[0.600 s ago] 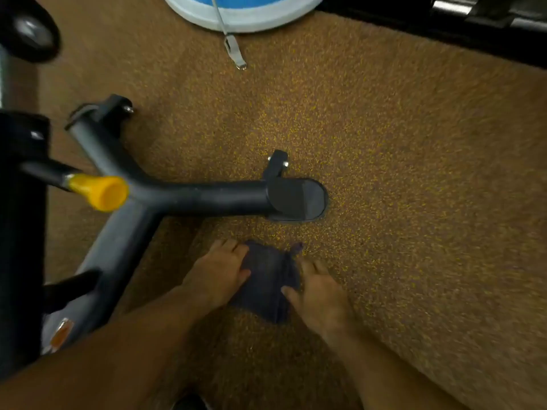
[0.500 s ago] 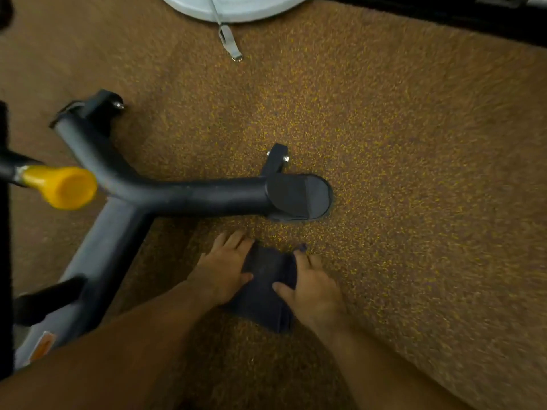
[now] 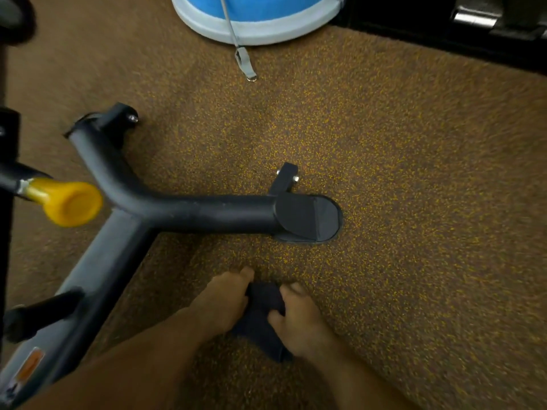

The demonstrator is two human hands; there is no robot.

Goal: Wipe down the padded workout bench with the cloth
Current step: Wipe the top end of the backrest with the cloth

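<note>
The cloth (image 3: pixel 260 318) was a plain dark navy, almost black. The floor (image 3: pixel 414 202) was brown, flecked all over with small yellow-orange specks. The bench frame (image 3: pixel 207 214) was matt dark grey tubing, and its label (image 3: pixel 28 366) was pale with an orange patch. The knob (image 3: pixel 71 204) beside it was bright yellow. The dome (image 3: pixel 257 13) was blue with a whitish rim, and the strap (image 3: pixel 241 59) across it was grey.

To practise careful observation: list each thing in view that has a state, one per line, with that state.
cloth: bunched on the floor between both hands
left hand: grips cloth
right hand: grips cloth
bench frame: foot resting on floor, untouched
</note>
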